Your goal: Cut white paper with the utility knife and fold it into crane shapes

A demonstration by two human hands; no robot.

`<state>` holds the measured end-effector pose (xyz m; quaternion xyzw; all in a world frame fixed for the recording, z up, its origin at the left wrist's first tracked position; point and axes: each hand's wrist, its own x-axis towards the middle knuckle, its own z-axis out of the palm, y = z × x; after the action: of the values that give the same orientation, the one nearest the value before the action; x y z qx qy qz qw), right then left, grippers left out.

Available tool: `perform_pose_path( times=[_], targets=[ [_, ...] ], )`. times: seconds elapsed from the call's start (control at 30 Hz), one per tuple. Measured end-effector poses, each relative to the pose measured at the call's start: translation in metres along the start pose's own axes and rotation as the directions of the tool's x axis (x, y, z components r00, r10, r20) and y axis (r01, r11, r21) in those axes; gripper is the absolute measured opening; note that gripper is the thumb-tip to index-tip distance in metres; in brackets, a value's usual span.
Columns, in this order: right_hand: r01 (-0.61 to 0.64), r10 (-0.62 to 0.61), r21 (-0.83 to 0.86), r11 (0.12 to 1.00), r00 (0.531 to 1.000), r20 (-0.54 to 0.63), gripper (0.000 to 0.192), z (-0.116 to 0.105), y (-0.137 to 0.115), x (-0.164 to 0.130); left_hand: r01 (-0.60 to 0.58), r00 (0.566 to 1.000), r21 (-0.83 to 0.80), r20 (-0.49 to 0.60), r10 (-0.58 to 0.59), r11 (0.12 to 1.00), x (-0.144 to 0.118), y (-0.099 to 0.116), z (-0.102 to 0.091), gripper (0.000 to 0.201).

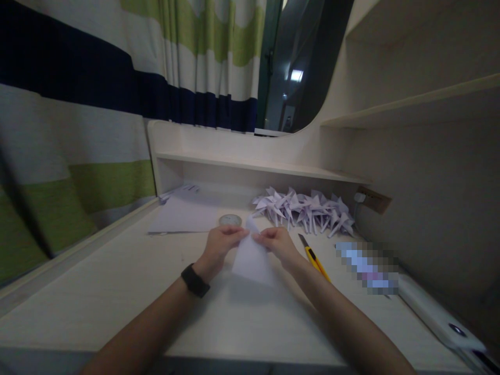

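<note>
Between my two hands a sheet of white paper (253, 263) is held up over the desk, its narrow folded or rolled end pointing away from me and its wider end toward me. My left hand (223, 246), with a black watch on the wrist, pinches the paper's left edge between thumb and fingers. On the opposite edge my right hand (278, 244) grips it the same way. A round, pale clear-topped disc (230, 220) lies just beyond my left hand. To the right of my right hand rests a yellow utility knife (314, 258) with its blade out.
Many folded white paper shapes (304, 208) are piled at the back right. A stack of white paper (183, 211) lies at the back left. Toward the right are a blurred-out object (365, 265) and a long white device (437, 312). A low shelf (250, 165) spans the back.
</note>
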<state>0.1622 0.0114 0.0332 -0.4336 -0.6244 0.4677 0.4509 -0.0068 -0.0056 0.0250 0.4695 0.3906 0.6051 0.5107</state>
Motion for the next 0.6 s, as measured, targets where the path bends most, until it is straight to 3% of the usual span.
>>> perform_pose_path(
  times=[0.13,0.3,0.4,0.6],
  targets=[
    [-0.043,0.048,0.102,0.994,0.998,-0.049,0.041,0.0004,0.0073,-0.0044,0.000,1.000,0.020,0.024,-0.001,1.000,-0.0008,-0.0014,0.0011,0.028],
    [-0.105,0.113,0.215,0.971,0.993,-0.027,0.042,0.0013,0.0083,-0.0059,-0.003,1.000,0.039,0.021,0.003,0.999,-0.0018,-0.0010,0.0018,0.028],
    [-0.059,0.063,0.258,0.964,0.998,-0.008,0.041,0.0021,0.0070,-0.0066,0.025,0.997,0.054,0.066,-0.028,0.998,-0.0042,0.0005,0.0030,0.028],
    [0.029,0.004,0.254,0.967,0.992,-0.127,0.035,0.0041,0.0078,-0.0074,0.085,0.981,0.077,0.166,-0.097,0.993,-0.0072,-0.0019,0.0046,0.028]
  ],
)
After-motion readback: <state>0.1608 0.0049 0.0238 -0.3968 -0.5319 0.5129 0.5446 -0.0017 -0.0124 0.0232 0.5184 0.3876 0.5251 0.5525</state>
